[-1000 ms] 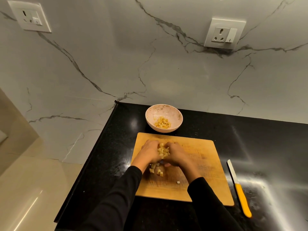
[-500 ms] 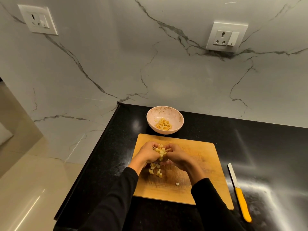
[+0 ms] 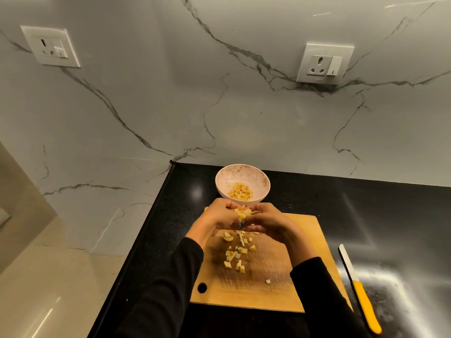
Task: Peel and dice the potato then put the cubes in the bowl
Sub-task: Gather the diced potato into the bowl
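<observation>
Cupping potato cubes (image 3: 241, 213), both hands (image 3: 219, 217) hover before the bowl (image 3: 258, 176).

- We see a handful of pale yellow potato cubes (image 3: 241, 214) just below the frame's centre, cupped between two hands.
- Loose cubes (image 3: 236, 255) lie scattered lower down, on the wooden board, with one stray piece toward the lower right.
- Our round pinkish bowl (image 3: 258, 178) sits upright above them, centre frame, holding a small heap of cubes (image 3: 240, 191).

Veined marble wall (image 3: 219, 113) w/ 2 sockets, black counter (image 3: 390, 215).
</observation>
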